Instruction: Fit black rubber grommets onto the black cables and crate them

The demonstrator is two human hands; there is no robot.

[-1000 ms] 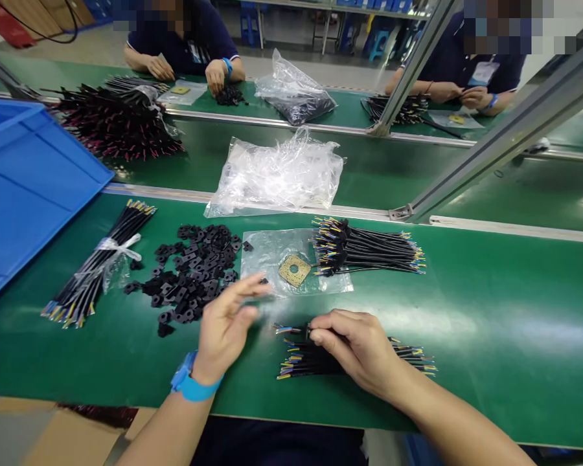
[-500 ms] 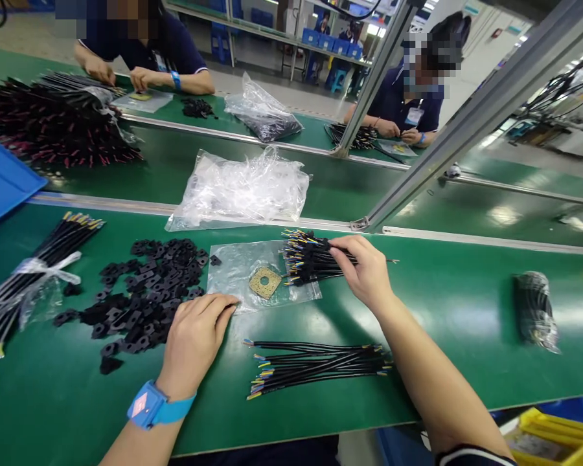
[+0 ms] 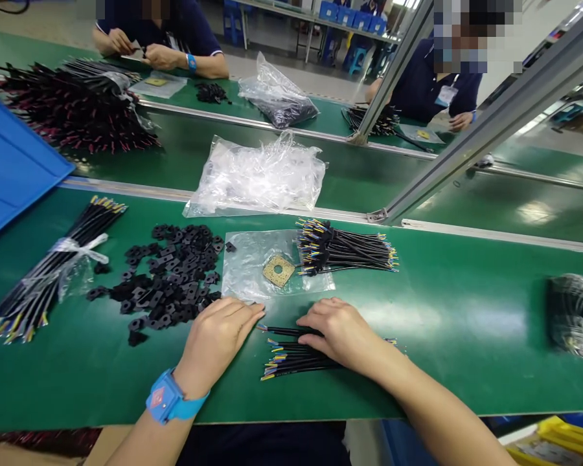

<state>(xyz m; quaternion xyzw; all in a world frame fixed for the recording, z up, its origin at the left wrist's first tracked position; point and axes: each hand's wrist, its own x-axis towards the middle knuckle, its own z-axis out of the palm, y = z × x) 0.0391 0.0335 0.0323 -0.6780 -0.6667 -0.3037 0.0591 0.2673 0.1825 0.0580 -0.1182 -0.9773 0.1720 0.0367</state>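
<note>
Blk cables w/ blue/yel. ends

Loose black cables lie roughly along the front edge of the worktop, blue and yellow wire tips at their left ends. Farther left, small black pieces sit in a jumbled heap, many holed, as far as I can tell from here.

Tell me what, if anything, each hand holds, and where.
Right hand: at a cable, near its left end, grip unclear. Left hand: cannot tell what, if anything.
</note>
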